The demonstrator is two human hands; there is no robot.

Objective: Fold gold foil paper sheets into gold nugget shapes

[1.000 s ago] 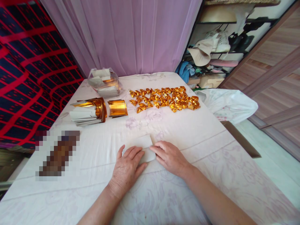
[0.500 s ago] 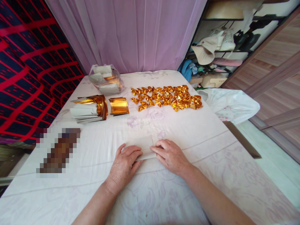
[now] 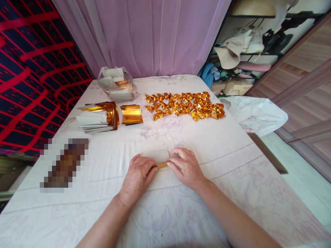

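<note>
A small paper sheet (image 3: pixel 158 156), white on top with a gold edge showing along its near side, lies on the white cloth-covered table (image 3: pixel 232 179). My left hand (image 3: pixel 138 175) pinches its near left edge. On the other side my right hand (image 3: pixel 186 167) grips the near right edge. Both hands are lifting that near edge off the table. Several folded gold paper pieces (image 3: pixel 184 106) lie in rows further back.
A curled stack of gold and white sheets (image 3: pixel 98 117) and a smaller gold stack (image 3: pixel 131 114) sit at the left. A clear plastic bag of sheets (image 3: pixel 117 84) stands behind them. A white bag (image 3: pixel 256 115) lies off the table's right edge. A blurred patch (image 3: pixel 64 165) is at the left.
My hands went from pressing flat on the sheet to pinching its near edge, which is now raised and shows its gold underside. The view shifted slightly downward.
</note>
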